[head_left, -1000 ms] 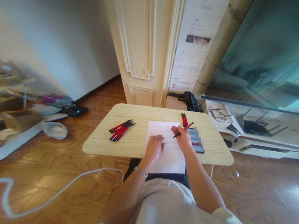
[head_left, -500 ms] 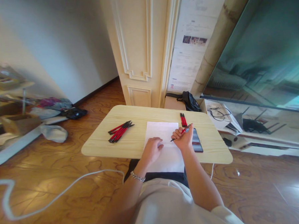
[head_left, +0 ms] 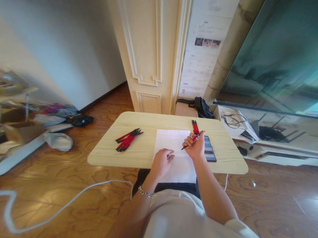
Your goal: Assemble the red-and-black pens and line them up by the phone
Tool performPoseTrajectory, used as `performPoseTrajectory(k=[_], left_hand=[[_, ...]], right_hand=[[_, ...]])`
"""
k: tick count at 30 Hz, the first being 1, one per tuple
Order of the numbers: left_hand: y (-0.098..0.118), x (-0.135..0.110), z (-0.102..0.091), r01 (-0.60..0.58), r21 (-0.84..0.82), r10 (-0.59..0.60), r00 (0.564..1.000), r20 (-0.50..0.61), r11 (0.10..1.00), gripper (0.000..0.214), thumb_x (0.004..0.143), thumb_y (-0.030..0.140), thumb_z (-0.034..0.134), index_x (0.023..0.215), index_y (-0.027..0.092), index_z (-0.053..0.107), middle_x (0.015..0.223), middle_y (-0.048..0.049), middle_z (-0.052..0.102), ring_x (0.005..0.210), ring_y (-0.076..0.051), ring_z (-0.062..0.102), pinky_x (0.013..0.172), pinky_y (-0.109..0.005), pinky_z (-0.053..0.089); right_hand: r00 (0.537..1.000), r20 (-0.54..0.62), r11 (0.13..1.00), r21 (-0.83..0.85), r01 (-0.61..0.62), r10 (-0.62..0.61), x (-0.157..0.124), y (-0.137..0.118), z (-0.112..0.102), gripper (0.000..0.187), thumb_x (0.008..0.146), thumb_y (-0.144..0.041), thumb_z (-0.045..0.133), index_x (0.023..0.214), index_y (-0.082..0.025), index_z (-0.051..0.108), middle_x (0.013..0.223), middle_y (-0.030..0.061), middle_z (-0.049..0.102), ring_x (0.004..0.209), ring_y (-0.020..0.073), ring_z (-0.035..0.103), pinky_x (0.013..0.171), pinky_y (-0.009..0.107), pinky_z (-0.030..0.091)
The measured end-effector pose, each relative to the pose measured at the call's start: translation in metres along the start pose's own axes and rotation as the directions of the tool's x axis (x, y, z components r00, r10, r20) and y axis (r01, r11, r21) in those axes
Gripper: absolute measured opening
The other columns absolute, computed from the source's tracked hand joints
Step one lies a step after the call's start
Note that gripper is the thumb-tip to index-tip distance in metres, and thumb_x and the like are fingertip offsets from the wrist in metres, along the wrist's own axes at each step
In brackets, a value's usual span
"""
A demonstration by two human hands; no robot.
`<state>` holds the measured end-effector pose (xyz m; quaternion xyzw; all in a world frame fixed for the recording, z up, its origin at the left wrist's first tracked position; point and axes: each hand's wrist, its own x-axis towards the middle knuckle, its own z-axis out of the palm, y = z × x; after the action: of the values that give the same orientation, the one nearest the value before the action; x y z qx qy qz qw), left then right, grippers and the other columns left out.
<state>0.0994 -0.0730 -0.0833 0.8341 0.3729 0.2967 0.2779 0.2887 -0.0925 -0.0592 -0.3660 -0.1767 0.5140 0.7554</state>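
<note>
While I'm watching remotely, right hand [head_left: 194,148] is pinching a red pen [head_left: 197,134] over the white sheet [head_left: 168,138], left hand [head_left: 162,160] is resting loosely spread on it

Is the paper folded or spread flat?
Spread flat: the paper lies open on the table, left hand on it, right hand holding a pen.

The pale wooden table [head_left: 107,155] carries a white sheet of paper [head_left: 170,139]. Left of it lies a pile of red pens [head_left: 128,138], and right of it a pair of red pens [head_left: 194,126] and a dark phone [head_left: 210,154].
</note>
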Motion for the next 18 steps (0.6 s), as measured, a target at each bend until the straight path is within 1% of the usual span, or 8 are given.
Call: performPoseTrajectory(k=[3, 5, 8, 10, 12, 13, 16, 18], left_hand=[[0.004, -0.002, 0.001, 0.021, -0.047, -0.020, 1.000, 0.011, 0.999, 0.019, 0.081, 0.024, 0.059, 0.097, 0.020, 0.069, 0.092, -0.0059, 0.070, 0.076, -0.017, 0.062, 0.078, -0.031, 0.048], [0.009, -0.004, 0.002, 0.036, -0.108, -0.033, 0.999, 0.028, 0.993, 0.019, 0.081, 0.025, 0.058, 0.096, 0.020, 0.069, 0.093, -0.0057, 0.070, 0.077, -0.017, 0.063, 0.078, -0.030, 0.048], [0.017, -0.007, 0.004, 0.057, -0.234, -0.038, 0.996, 0.085, 0.970, 0.021, 0.082, 0.029, 0.057, 0.097, 0.022, 0.070, 0.094, -0.0045, 0.071, 0.078, -0.017, 0.064, 0.075, -0.029, 0.049], [0.022, -0.008, 0.006, 0.069, -0.323, -0.029, 0.991, 0.127, 0.944, 0.023, 0.083, 0.031, 0.056, 0.097, 0.023, 0.071, 0.095, -0.0042, 0.072, 0.080, -0.018, 0.065, 0.075, -0.029, 0.050], [0.025, -0.008, 0.008, 0.088, -0.404, -0.028, 0.988, 0.152, 0.911, 0.025, 0.083, 0.033, 0.055, 0.099, 0.022, 0.071, 0.097, -0.0046, 0.071, 0.084, -0.019, 0.065, 0.076, -0.029, 0.049], [0.026, -0.007, 0.010, 0.107, -0.440, -0.039, 0.986, 0.161, 0.891, 0.027, 0.083, 0.035, 0.055, 0.101, 0.021, 0.070, 0.097, -0.0050, 0.071, 0.084, -0.019, 0.065, 0.076, -0.029, 0.049], [0.028, -0.004, 0.013, 0.203, -0.563, -0.109, 0.975, 0.196, 0.801, 0.037, 0.083, 0.039, 0.054, 0.111, 0.017, 0.066, 0.092, -0.0070, 0.071, 0.075, -0.017, 0.063, 0.068, -0.028, 0.048], [0.028, -0.001, 0.014, 0.264, -0.656, -0.160, 0.963, 0.216, 0.707, 0.044, 0.082, 0.041, 0.056, 0.117, 0.015, 0.062, 0.091, -0.0083, 0.071, 0.068, -0.014, 0.060, 0.062, -0.026, 0.046]], right_hand=[[0.997, -0.041, 0.998, 0.000, 0.064, -0.064, 0.003, 0.002, 0.001, 0.053, 0.080, -0.073, 0.033, 0.081, -0.025, 0.055, 0.049, -0.0075, 0.031, 0.041, 0.0098, 0.032, 0.047, 0.025, 0.036], [0.987, -0.078, 0.990, 0.000, 0.144, -0.143, 0.005, 0.005, 0.002, 0.042, 0.082, -0.065, 0.041, 0.089, -0.027, 0.055, 0.051, -0.0078, 0.035, 0.042, 0.0093, 0.035, 0.048, 0.024, 0.037], [0.957, -0.108, 0.963, -0.006, 0.270, -0.269, 0.006, 0.010, 0.005, 0.029, 0.083, -0.055, 0.050, 0.094, -0.028, 0.052, 0.057, -0.0067, 0.045, 0.048, 0.0093, 0.045, 0.053, 0.024, 0.042], [0.942, -0.106, 0.947, 0.008, 0.322, -0.319, 0.005, 0.011, 0.008, 0.023, 0.084, -0.048, 0.053, 0.093, -0.028, 0.051, 0.065, -0.0048, 0.054, 0.059, 0.0103, 0.055, 0.061, 0.026, 0.046], [0.941, -0.079, 0.943, 0.034, 0.331, -0.328, 0.001, 0.010, 0.011, 0.019, 0.083, -0.042, 0.056, 0.091, -0.027, 0.049, 0.078, -0.0021, 0.062, 0.075, 0.0127, 0.062, 0.071, 0.029, 0.048], [0.945, -0.054, 0.944, 0.045, 0.326, -0.323, -0.002, 0.009, 0.013, 0.018, 0.082, -0.040, 0.057, 0.091, -0.027, 0.048, 0.086, -0.0005, 0.065, 0.084, 0.0143, 0.063, 0.075, 0.032, 0.048], [0.956, 0.027, 0.956, 0.044, 0.290, -0.291, -0.013, 0.006, 0.019, 0.015, 0.082, -0.037, 0.057, 0.089, -0.026, 0.048, 0.107, 0.0025, 0.064, 0.102, 0.0175, 0.060, 0.081, 0.036, 0.047], [0.963, 0.044, 0.964, 0.025, 0.266, -0.267, -0.020, 0.007, 0.023, 0.012, 0.082, -0.035, 0.056, 0.088, -0.026, 0.050, 0.112, 0.0017, 0.062, 0.105, 0.0167, 0.058, 0.084, 0.036, 0.046]])
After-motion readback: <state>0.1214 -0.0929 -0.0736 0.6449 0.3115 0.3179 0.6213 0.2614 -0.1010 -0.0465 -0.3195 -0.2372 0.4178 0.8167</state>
